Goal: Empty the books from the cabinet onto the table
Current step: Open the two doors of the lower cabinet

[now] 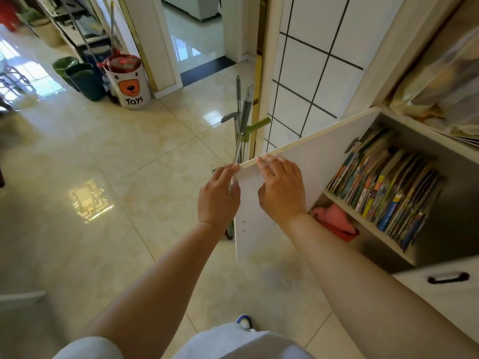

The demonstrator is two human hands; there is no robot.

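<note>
Cabinet door (311,161): smooth matt white laminate with pale wood-look edge; books (383,187): glossy paper spines; floor (103,151): polished glossy tile; mop handles (242,125): brushed metal.

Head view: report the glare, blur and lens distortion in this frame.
Head view: bright window glare on the glossy floor tiles at left; fingertips of the right hand on the cabinet door are motion-blurred; the left hand is sharper; wide-angle bending tilts the door frames; the books sit in dimmer shade, spines unreadable.
</note>
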